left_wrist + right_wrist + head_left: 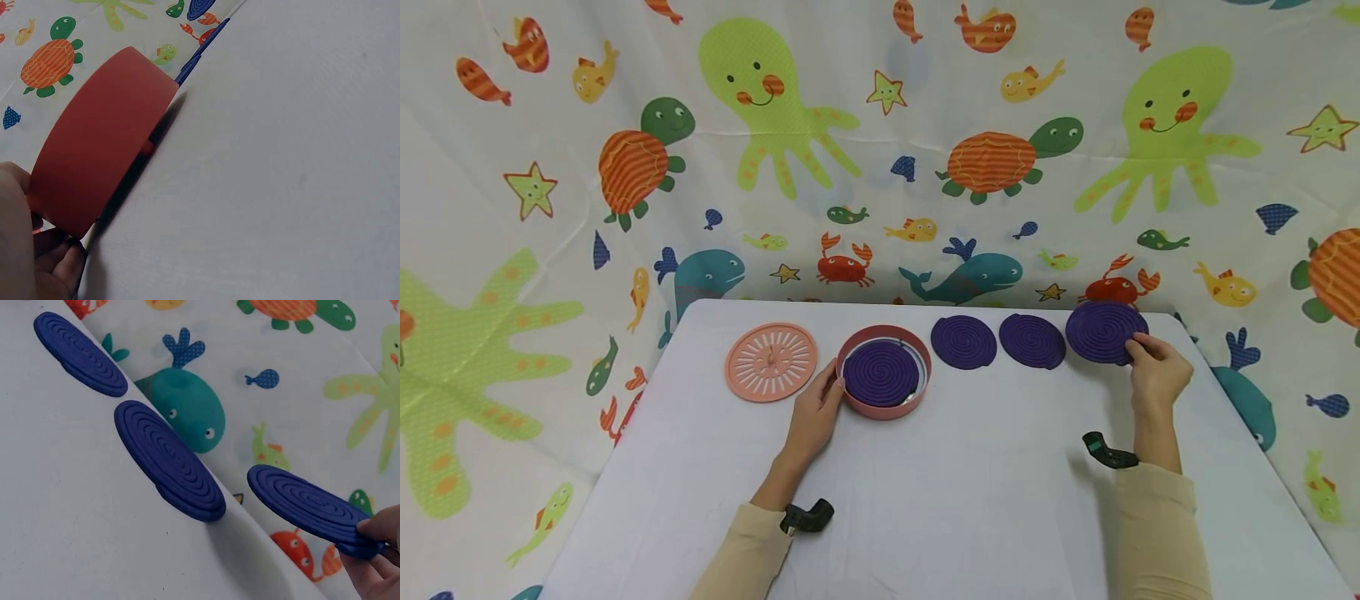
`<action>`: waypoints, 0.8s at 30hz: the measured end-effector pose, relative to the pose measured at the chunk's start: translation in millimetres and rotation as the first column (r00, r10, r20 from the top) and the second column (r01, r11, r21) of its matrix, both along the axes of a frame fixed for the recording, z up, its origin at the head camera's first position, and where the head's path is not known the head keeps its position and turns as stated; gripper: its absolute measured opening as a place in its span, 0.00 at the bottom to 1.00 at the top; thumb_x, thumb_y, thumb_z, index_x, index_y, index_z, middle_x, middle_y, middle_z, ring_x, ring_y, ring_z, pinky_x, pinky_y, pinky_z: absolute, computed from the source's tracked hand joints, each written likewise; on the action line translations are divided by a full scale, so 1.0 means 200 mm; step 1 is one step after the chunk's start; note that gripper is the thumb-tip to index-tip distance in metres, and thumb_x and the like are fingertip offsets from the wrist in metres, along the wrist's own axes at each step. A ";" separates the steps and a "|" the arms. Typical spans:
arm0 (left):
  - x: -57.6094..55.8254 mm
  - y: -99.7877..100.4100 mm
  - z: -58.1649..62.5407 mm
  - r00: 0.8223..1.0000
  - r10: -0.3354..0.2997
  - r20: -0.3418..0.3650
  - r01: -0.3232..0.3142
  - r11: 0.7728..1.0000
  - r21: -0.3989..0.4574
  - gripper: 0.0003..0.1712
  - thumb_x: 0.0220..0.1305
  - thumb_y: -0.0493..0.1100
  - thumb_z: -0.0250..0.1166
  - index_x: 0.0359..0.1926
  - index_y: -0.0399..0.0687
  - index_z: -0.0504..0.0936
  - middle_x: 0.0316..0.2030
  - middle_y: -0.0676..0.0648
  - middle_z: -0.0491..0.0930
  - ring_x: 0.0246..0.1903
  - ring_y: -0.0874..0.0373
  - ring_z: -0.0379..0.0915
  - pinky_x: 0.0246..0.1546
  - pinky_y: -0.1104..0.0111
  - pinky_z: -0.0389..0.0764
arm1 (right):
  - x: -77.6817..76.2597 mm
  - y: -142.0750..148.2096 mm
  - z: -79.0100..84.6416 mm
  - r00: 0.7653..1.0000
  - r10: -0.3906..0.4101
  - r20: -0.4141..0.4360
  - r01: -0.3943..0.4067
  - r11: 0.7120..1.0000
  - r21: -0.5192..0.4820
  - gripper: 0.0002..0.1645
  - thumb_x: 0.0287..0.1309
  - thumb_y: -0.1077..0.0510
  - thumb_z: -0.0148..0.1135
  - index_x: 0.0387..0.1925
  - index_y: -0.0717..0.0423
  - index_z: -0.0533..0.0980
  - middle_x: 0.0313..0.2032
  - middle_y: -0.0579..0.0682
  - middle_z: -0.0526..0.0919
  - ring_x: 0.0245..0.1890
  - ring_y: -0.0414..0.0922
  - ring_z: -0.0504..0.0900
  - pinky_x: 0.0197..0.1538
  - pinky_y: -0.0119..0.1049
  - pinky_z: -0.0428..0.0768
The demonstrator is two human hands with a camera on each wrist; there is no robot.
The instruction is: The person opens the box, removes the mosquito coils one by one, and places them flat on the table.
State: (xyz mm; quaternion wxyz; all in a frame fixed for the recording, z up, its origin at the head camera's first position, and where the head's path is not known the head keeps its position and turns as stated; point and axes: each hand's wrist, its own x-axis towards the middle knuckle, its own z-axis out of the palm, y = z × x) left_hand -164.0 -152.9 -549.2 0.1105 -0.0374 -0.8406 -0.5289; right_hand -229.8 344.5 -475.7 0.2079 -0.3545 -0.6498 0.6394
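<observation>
My left hand (815,414) holds a round pink mosquito coil holder (883,412) by its left side, thumb at the rim. A dark purple mosquito coil (881,372) lies inside it. In the left wrist view the holder's wall (106,131) is slightly raised from the table, with fingers under its lower edge. On the right, my right hand (1157,367) pinches another mosquito coil (1103,332) by its edge, thumb on top. That coil hangs above the table's far right part, as the right wrist view (306,503) also shows.
Two more mosquito coils (964,342) (1032,341) lie flat in a row between the holder and my right hand. A pink slotted lid (771,362) lies left of the holder. Behind the white table (970,483) hangs a curtain (880,217) printed with sea animals.
</observation>
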 end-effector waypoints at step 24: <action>0.01 0.00 0.00 1.000 -0.002 -0.021 0.002 1.000 -0.011 0.29 0.77 0.50 0.54 0.72 0.44 0.68 0.69 0.43 0.73 0.69 0.52 0.69 0.68 0.58 0.73 | -0.03 0.04 -0.06 0.996 -0.026 0.080 0.030 0.999 -0.045 0.11 0.61 0.65 0.66 0.36 0.46 0.87 0.31 0.35 0.76 0.39 0.34 0.76 0.29 0.13 0.77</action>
